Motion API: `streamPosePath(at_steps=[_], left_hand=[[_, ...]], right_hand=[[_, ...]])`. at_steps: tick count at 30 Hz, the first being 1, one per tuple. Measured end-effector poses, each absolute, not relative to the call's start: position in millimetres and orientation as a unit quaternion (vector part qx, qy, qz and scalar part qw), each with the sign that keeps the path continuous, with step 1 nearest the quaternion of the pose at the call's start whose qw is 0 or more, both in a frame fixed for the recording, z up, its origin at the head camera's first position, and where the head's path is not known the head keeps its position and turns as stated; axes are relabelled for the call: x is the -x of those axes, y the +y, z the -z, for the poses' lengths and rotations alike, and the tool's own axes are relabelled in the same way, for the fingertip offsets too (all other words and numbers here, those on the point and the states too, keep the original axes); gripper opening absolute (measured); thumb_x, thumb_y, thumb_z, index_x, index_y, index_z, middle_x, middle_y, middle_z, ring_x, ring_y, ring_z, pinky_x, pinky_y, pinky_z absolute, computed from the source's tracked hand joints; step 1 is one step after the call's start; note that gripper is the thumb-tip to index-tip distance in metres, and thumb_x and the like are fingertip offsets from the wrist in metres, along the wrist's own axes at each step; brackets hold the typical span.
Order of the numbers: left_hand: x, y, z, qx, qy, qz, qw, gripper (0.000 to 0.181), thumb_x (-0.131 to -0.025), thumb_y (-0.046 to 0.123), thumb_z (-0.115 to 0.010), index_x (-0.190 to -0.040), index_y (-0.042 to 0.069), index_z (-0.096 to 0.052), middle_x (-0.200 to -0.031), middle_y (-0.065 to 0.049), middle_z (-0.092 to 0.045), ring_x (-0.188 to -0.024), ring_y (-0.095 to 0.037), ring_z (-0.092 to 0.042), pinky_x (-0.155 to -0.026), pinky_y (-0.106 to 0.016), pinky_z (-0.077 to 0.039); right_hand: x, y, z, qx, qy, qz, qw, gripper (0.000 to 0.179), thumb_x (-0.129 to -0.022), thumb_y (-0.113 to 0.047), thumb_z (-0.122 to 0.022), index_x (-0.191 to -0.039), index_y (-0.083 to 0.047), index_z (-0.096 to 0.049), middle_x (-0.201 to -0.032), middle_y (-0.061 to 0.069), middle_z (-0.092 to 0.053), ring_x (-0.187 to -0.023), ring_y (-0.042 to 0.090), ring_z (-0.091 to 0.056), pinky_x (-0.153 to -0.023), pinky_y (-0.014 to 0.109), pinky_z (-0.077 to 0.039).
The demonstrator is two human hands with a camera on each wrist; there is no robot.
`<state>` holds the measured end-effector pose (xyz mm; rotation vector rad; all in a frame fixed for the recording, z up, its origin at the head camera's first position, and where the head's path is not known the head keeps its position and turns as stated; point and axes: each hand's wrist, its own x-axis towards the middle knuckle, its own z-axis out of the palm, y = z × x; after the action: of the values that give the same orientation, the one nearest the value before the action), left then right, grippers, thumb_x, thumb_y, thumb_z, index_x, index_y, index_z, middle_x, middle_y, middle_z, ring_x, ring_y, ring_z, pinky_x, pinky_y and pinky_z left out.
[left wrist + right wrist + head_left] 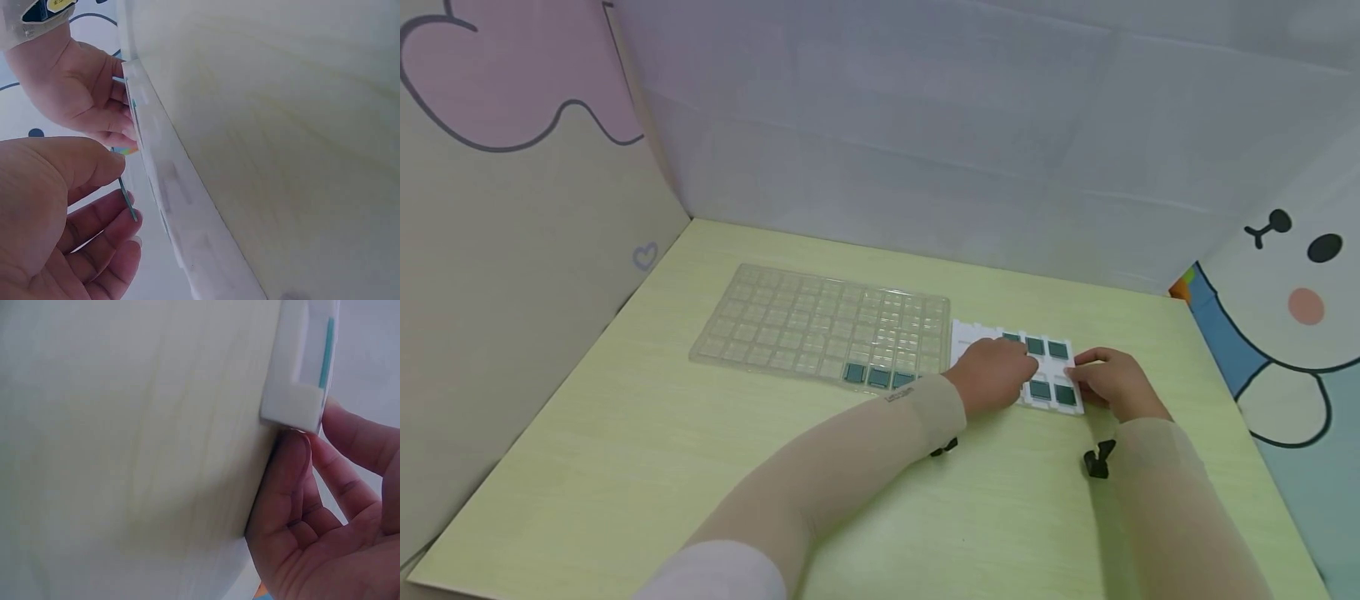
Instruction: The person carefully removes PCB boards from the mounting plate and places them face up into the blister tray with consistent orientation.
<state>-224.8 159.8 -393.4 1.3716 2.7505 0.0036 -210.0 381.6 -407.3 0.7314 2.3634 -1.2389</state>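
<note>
My left hand (996,377) is over the white foam-like tray (966,333). In the left wrist view it pinches a thin green square chip (127,200) edge-on between thumb and fingers, just above the tray. At the tray's right end my right hand (1112,385) grips the edge, thumb on the upper side, as the right wrist view shows with the tray's end (297,406) between the digits. Several green chips (1057,350) sit in the white tray's pockets. My left hand hides the tray's middle.
Left of the white tray lies a large clear plastic tray (790,321) with many pockets. A few green chips (855,372) sit in its front row, partly behind my left sleeve (850,458). White walls stand behind the pale yellow table (625,417) and at its sides.
</note>
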Motion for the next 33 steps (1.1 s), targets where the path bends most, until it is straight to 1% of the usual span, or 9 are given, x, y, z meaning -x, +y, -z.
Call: streamPosePath(at_steps=[8, 15, 23, 29, 33], left_hand=[[219.0, 155.2, 387.5, -0.444, 0.895, -0.007, 0.041, 0.016, -0.104, 0.020, -0.063, -0.117, 0.023, -0.071, -0.104, 0.010, -0.063, -0.091, -0.007, -0.057, -0.077, -0.022, -0.051], [211.7, 149.6, 378.5, -0.451, 0.892, -0.015, 0.029, 0.016, -0.103, 0.020, -0.064, -0.116, 0.023, -0.072, -0.102, 0.010, -0.062, -0.090, -0.006, -0.057, -0.075, -0.021, -0.050], [206.6, 143.7, 372.6, -0.451, 0.891, -0.035, 0.024, 0.016, -0.102, 0.018, -0.065, -0.115, 0.023, -0.072, -0.100, 0.012, -0.061, -0.088, -0.005, -0.055, -0.076, -0.020, -0.049], [203.0, 133.5, 368.8, -0.451, 0.891, -0.053, 0.014, 0.017, -0.102, 0.015, -0.064, -0.113, 0.023, -0.074, -0.101, 0.011, -0.064, -0.088, -0.004, -0.057, -0.076, -0.018, -0.048], [204.2, 124.8, 370.6, -0.449, 0.892, -0.060, 0.001, 0.018, -0.100, 0.013, -0.066, -0.111, 0.023, -0.075, -0.102, 0.012, -0.065, -0.089, -0.005, -0.058, -0.076, -0.019, -0.048]], right_hand=[[209.6, 380.1, 407.7, -0.261, 0.842, 0.437, 0.181, 0.050, -0.102, -0.023, -0.065, -0.145, -0.002, -0.050, -0.131, 0.021, -0.052, -0.098, 0.029, -0.056, -0.075, 0.030, -0.051], [208.6, 381.4, 407.9, -0.266, 0.837, 0.439, 0.190, 0.051, -0.102, -0.025, -0.065, -0.146, -0.004, -0.049, -0.136, 0.021, -0.050, -0.104, 0.032, -0.054, -0.080, 0.034, -0.048], [207.2, 382.7, 409.1, -0.258, 0.839, 0.441, 0.186, 0.052, -0.102, -0.026, -0.065, -0.146, -0.003, -0.049, -0.139, 0.022, -0.048, -0.103, 0.032, -0.055, -0.081, 0.035, -0.047], [206.6, 382.5, 408.5, -0.256, 0.839, 0.443, 0.186, 0.052, -0.102, -0.026, -0.065, -0.146, -0.003, -0.049, -0.138, 0.022, -0.049, -0.103, 0.032, -0.055, -0.082, 0.036, -0.046], [208.1, 383.2, 409.8, -0.256, 0.836, 0.448, 0.188, 0.052, -0.102, -0.026, -0.065, -0.146, -0.003, -0.049, -0.137, 0.021, -0.049, -0.103, 0.031, -0.055, -0.081, 0.036, -0.046]])
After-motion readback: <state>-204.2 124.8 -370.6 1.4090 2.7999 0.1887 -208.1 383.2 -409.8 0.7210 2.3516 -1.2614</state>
